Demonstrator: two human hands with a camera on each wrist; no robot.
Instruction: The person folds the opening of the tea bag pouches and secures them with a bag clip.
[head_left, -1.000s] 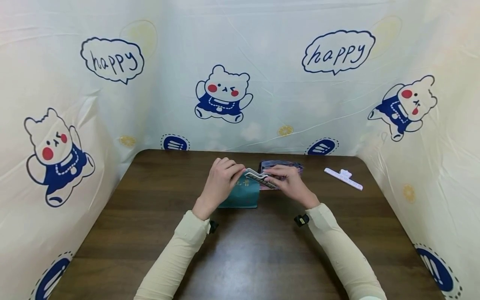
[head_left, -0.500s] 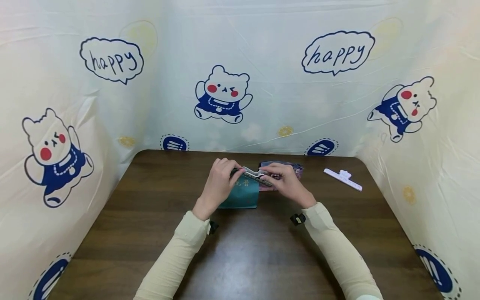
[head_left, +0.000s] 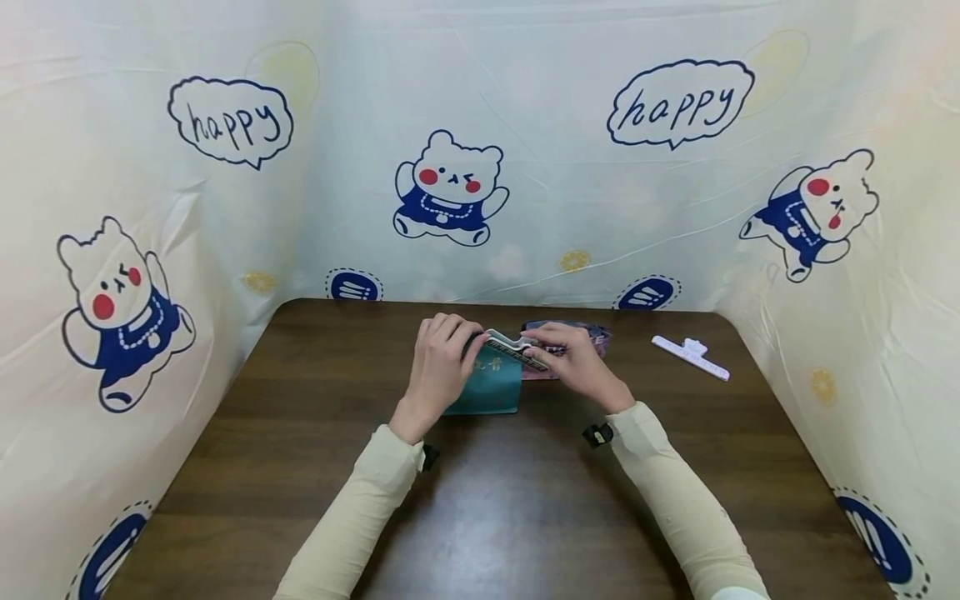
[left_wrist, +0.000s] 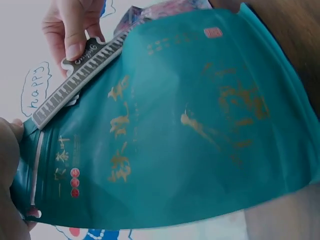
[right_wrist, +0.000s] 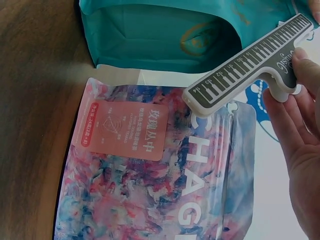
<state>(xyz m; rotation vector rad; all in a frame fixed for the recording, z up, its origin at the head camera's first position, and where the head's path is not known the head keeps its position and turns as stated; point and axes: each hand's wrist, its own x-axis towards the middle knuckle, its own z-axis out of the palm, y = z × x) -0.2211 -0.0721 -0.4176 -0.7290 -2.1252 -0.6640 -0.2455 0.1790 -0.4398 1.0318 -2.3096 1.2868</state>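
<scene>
A teal tea bag with gold lettering (left_wrist: 165, 115) stands on the table, its top edge pinched at one corner by my left hand (head_left: 437, 362). In the left wrist view, a clip printed with piano keys (left_wrist: 82, 77) slants across that edge, one end close to the left fingers. My right hand (head_left: 577, 367) pinches the handle of this clip (right_wrist: 250, 60) between thumb and fingers. The clip's other end sticks out beyond the bag in the right wrist view. Whether its jaws have closed over the bag, I cannot tell.
A pink and blue patterned pouch (right_wrist: 135, 190) lies on the table just right of the teal bag. Farther right lies a white clip (head_left: 692, 358). A printed curtain (head_left: 540, 208) surrounds the back and sides of the brown table (head_left: 480, 517).
Over the first half second my right hand moved slightly left, bringing the piano-key clip farther along the bag's top edge toward my left hand. Since then both hands have stayed nearly still.
</scene>
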